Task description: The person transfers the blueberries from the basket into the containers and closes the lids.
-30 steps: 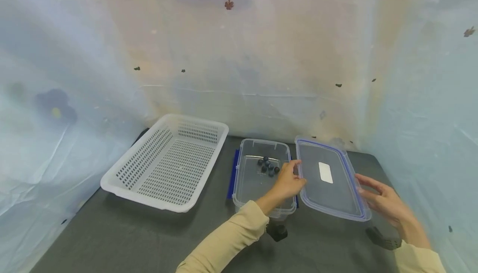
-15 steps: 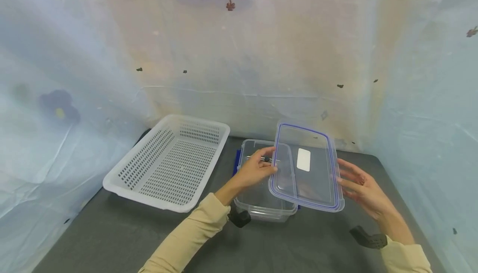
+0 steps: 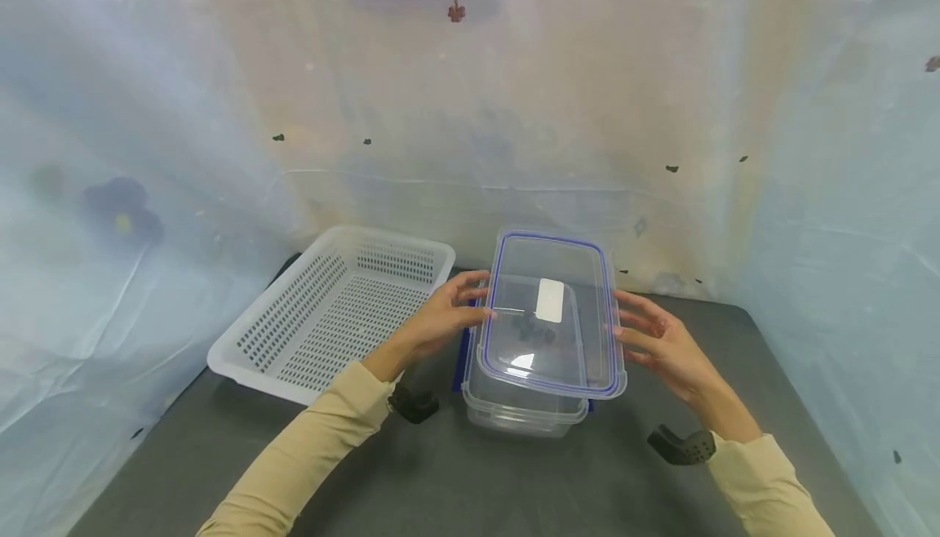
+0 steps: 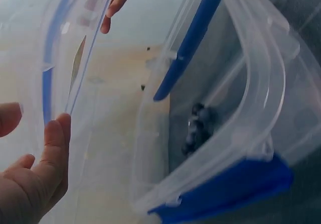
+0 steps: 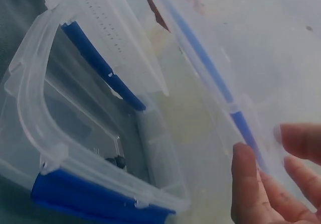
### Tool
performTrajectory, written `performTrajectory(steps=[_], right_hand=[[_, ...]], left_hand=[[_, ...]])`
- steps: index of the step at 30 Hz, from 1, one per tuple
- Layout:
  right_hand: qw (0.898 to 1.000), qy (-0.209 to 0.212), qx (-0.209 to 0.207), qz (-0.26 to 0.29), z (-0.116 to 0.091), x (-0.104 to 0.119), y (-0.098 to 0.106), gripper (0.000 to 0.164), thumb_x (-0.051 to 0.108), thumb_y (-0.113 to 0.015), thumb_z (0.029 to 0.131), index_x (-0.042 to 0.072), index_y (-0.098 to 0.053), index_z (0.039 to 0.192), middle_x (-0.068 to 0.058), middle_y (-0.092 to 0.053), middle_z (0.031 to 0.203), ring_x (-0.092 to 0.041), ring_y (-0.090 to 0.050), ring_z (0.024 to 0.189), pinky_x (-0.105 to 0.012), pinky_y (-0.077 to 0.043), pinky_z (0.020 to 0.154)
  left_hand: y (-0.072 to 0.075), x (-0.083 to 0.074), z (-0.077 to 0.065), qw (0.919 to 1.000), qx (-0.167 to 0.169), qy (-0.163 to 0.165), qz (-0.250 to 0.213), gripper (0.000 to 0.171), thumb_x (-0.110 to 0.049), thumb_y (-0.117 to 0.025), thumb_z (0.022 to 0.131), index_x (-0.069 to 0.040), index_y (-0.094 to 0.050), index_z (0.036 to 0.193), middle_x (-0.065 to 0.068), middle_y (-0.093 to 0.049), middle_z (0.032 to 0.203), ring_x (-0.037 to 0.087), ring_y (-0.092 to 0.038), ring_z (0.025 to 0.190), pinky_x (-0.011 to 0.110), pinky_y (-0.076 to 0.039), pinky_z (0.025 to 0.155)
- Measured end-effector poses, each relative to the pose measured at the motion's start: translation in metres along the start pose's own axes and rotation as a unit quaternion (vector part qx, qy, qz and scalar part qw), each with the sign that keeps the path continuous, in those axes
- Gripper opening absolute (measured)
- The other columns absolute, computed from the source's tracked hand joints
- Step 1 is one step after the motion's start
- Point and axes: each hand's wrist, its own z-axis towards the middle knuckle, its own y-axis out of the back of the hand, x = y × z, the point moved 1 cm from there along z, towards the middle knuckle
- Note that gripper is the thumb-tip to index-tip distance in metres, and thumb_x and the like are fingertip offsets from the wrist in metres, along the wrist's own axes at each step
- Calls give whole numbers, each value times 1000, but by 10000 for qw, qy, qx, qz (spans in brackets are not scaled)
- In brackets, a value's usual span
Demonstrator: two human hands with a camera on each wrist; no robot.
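Observation:
A clear lid [image 3: 580,308] with a blue seal and a white label is held in the air over a clear plastic food container [image 3: 525,419]. My left hand [image 3: 433,321] pinches the lid's left edge between thumb and fingers. At the opposite edge, my right hand [image 3: 664,349] pinches it the same way. Both wrist views show a gap between the lid and the container's rim. Inside the container lies a small cluster of blueberries [image 4: 197,128], seen only dimly through the lid in the head view. Blue side latches [image 4: 225,191] hang open on the container.
A white perforated basket [image 3: 253,378] stands left of the container, its near right part behind my left forearm. Everything rests on a dark grey table [image 3: 514,488]. A pale patterned plastic sheet [image 3: 470,153] hangs behind and along both sides.
Both hands have carried the lid leftward, from beside the container to over it. The container and basket stay where they were.

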Motion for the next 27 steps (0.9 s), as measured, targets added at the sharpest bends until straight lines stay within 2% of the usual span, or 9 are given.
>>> performTrajectory(steps=[5, 11, 14, 18, 21, 25, 27], right_hand=[[9999, 77, 51, -100, 15, 2, -8, 59, 3, -58, 97, 5, -31, 150, -22, -38, 143, -18, -58, 113, -35, -52, 87], [9994, 271, -39, -230, 31, 2, -13, 56, 5, -60, 96, 3, -35, 146, -18, -46, 136, -18, -59, 110, -36, -52, 85], [9983, 488, -162, -262, 36, 1, -15, 56, 3, -60, 95, 5, -35, 145, -17, -49, 134, -17, -62, 105, -35, -53, 83], [9944, 1020, -264, -116, 41, 2, -17, 59, -5, -59, 93, 6, -33, 145, -10, -57, 125, -16, -66, 96, -33, -55, 78], [9888, 1427, -386, -223, 42, 5, -18, 63, -11, -60, 90, 1, -33, 146, -4, -62, 117, -15, -67, 95, -32, -56, 77], [9741, 1904, -647, -1037, 41, 10, -17, 58, -11, -64, 87, -6, -42, 141, -5, -63, 117, -11, -64, 100, -27, -54, 80], [9612, 2207, -719, -1492, 39, 12, -16, 53, -13, -66, 85, -8, -49, 135, -11, -63, 120, -10, -63, 102, -24, -53, 81]], left_hand=[[19, -8, 1, 9999, -52, 130, 46, 66, 5, -61, 91, -2, -29, 148, 26, -43, 139, 36, -53, 119, 41, -46, 96], [34, -15, 5, 9994, -148, 201, 245, 68, 8, -63, 89, -2, -30, 148, 26, -41, 138, 32, -61, 107, 40, -51, 90], [38, -19, 6, 9986, -165, 76, 489, 70, 6, -64, 89, -4, -29, 149, 25, -42, 139, 33, -64, 102, 43, -50, 90], [42, -23, 7, 9945, -260, -261, 976, 69, 4, -65, 89, -8, -32, 149, 22, -47, 137, 32, -67, 97, 44, -51, 88], [43, -26, 8, 9867, -309, -639, 1462, 66, 4, -65, 89, -8, -37, 147, 20, -50, 134, 30, -68, 96, 40, -53, 84], [43, -33, 8, 9690, -216, -1353, 2058, 59, 8, -65, 88, -1, -44, 142, 21, -52, 131, 32, -66, 100, 37, -54, 81], [43, -36, 8, 9564, -108, -1781, 2310, 55, 11, -66, 86, 3, -48, 137, 22, -53, 129, 33, -66, 100, 36, -55, 80]])
